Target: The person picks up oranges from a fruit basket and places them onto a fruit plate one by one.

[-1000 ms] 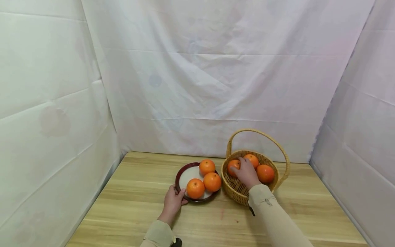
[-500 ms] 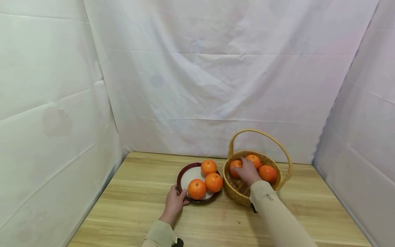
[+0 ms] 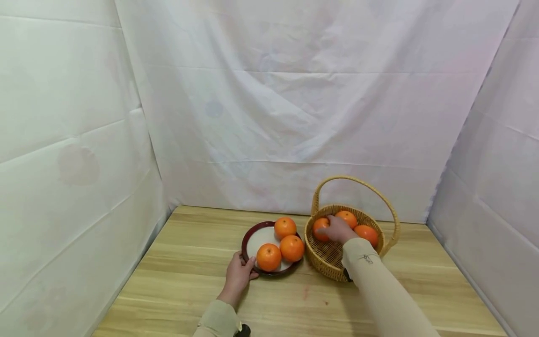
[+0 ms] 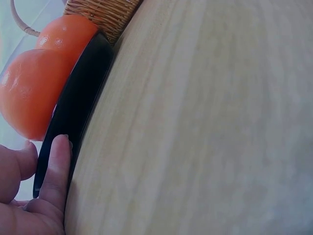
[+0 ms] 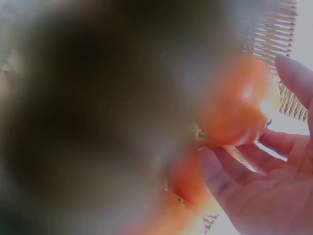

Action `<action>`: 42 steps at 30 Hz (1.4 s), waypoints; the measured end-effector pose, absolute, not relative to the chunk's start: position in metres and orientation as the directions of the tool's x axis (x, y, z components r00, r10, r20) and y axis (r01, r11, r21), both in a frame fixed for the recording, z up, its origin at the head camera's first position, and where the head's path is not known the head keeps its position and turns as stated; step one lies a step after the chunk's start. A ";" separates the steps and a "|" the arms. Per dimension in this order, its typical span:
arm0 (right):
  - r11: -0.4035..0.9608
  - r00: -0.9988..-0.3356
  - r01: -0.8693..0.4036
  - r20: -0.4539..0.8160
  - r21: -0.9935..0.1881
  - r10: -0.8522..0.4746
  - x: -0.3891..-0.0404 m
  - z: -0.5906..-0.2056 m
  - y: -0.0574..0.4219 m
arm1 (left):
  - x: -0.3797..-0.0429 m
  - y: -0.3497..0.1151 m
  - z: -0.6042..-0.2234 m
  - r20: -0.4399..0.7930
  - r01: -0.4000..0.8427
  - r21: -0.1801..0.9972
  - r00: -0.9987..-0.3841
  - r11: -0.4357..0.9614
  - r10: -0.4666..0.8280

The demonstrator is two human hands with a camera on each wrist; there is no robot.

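Observation:
My left hand (image 3: 238,277) grips the near left rim of a round plate (image 3: 248,235) with a dark red edge and pale middle. In the left wrist view, a finger lies along the plate's dark underside (image 4: 80,98), with the thumb on the other side. Three oranges sit on the plate, the nearest orange (image 3: 268,257) close to my thumb. My right hand (image 3: 340,230) reaches into a wicker basket (image 3: 324,267) and holds the leftmost orange (image 3: 321,229) there. In the right wrist view its fingers curve round that orange (image 5: 242,105), with the thumb at its upper side.
Two more oranges lie in the basket, a back orange (image 3: 346,218) and a right-hand orange (image 3: 367,234) partly behind my hand. The tall handle (image 3: 353,178) arches over the basket. White cloth (image 3: 269,117) walls the wooden table (image 3: 202,243) on three sides.
The right hand and forearm have shifted slightly over the same orange, covering more of the right-hand orange. The left hand keeps its place on the plate. The whole view has moved a little.

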State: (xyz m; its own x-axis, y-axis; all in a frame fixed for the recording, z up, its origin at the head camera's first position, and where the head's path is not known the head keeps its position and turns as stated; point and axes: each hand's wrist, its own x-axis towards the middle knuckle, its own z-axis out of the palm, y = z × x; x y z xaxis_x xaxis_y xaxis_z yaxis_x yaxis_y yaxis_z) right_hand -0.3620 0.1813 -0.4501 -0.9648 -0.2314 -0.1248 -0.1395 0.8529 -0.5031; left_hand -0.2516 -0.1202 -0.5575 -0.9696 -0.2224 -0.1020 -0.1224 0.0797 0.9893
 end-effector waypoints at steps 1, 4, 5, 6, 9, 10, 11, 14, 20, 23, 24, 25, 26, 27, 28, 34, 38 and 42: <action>0.857 -0.962 -0.135 -0.140 -0.497 -0.232 -0.362 -0.449 0.181 | -0.252 -0.120 -0.558 -0.104 -0.124 0.989 -0.970 0.079 -0.222; 0.870 -0.953 -0.138 -0.175 -0.473 -0.246 -0.362 -0.444 0.182 | -0.252 -0.120 -0.557 -0.105 -0.125 0.989 -0.969 0.076 -0.223; 0.875 -0.951 -0.136 -0.186 -0.464 -0.246 -0.362 -0.443 0.182 | -0.252 -0.120 -0.557 -0.107 -0.127 0.989 -0.969 0.074 -0.225; 0.880 -0.949 -0.133 -0.197 -0.456 -0.246 -0.362 -0.442 0.182 | -0.252 -0.120 -0.557 -0.108 -0.127 0.989 -0.968 0.073 -0.226; 0.886 -0.942 -0.121 -0.230 -0.447 -0.245 -0.363 -0.440 0.184 | -0.252 -0.120 -0.557 -0.111 -0.132 0.988 -0.967 0.079 -0.230; 0.887 -0.940 -0.118 -0.238 -0.445 -0.245 -0.363 -0.439 0.185 | -0.252 -0.119 -0.556 -0.114 -0.136 0.987 -0.966 0.081 -0.231; 0.888 -0.939 -0.113 -0.245 -0.445 -0.242 -0.363 -0.439 0.186 | -0.251 -0.119 -0.556 -0.117 -0.140 0.987 -0.966 0.082 -0.232; 0.888 -0.937 -0.103 -0.256 -0.449 -0.238 -0.363 -0.439 0.187 | -0.251 -0.119 -0.557 -0.123 -0.146 0.986 -0.966 0.086 -0.227; 0.888 -0.943 -0.139 -0.215 -0.438 -0.254 -0.361 -0.439 0.182 | -0.253 -0.121 -0.557 -0.093 -0.117 0.989 -0.967 0.093 -0.238; 0.889 -0.945 -0.122 -0.221 -0.442 -0.240 -0.359 -0.441 0.180 | -0.254 -0.121 -0.557 -0.091 -0.113 0.990 -0.968 0.086 -0.232; 0.887 -0.945 -0.108 -0.231 -0.449 -0.232 -0.358 -0.442 0.180 | -0.254 -0.120 -0.557 -0.092 -0.114 0.990 -0.969 0.084 -0.228; 0.885 -0.945 -0.099 -0.237 -0.455 -0.227 -0.358 -0.442 0.179 | -0.253 -0.120 -0.557 -0.095 -0.116 0.990 -0.970 0.080 -0.225; 0.884 -0.945 -0.094 -0.238 -0.458 -0.224 -0.357 -0.443 0.179 | -0.253 -0.119 -0.557 -0.099 -0.119 0.990 -0.970 0.078 -0.223; 0.884 -0.945 -0.096 -0.238 -0.458 -0.226 -0.357 -0.444 0.179 | -0.252 -0.119 -0.558 -0.101 -0.121 0.990 -0.970 0.076 -0.223; 0.883 -0.945 -0.099 -0.236 -0.459 -0.228 -0.357 -0.445 0.179 | -0.252 -0.119 -0.557 -0.102 -0.122 0.990 -0.969 0.075 -0.225; 0.876 -0.945 -0.081 -0.242 -0.476 -0.219 -0.357 -0.449 0.180 | -0.251 -0.118 -0.556 -0.105 -0.126 0.989 -0.966 0.077 -0.235; 0.868 -0.947 -0.075 -0.238 -0.491 -0.216 -0.359 -0.454 0.181 | -0.251 -0.118 -0.555 -0.110 -0.132 0.988 -0.967 0.081 -0.232; 0.863 -0.950 -0.078 -0.225 -0.499 -0.216 -0.360 -0.459 0.182 | -0.251 -0.118 -0.555 -0.108 -0.130 0.988 -0.967 0.083 -0.230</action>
